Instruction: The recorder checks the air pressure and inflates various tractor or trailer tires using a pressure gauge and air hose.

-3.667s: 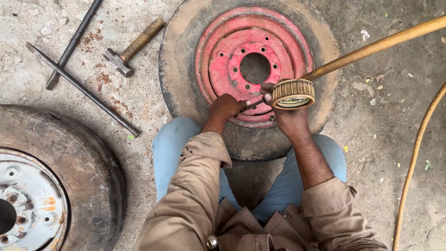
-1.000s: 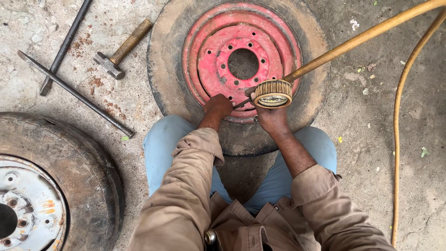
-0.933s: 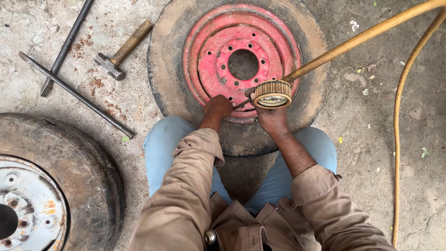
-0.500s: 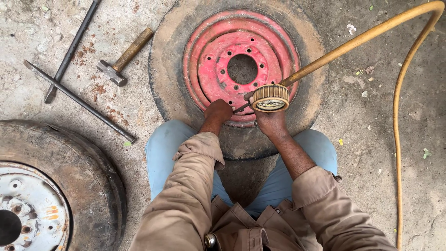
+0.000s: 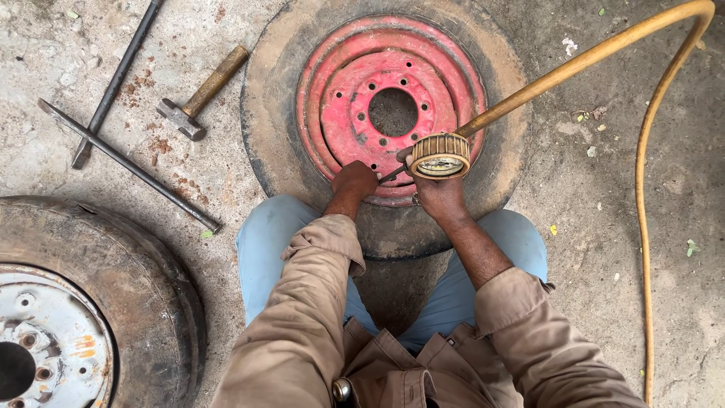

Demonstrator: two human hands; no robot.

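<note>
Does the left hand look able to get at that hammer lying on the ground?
Probably yes. The left hand rests on the red wheel's rim, and the hammer lies on bare concrete up to its left with nothing between them, though it looks like a long stretch forward.

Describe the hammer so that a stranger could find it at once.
Start at the tyre with the red rim in front of the person. On the concrete just left of it lies the hammer. Unlike the two long crossed steel bars beside it, it is short, with a wooden handle and a blocky grey head.
</note>
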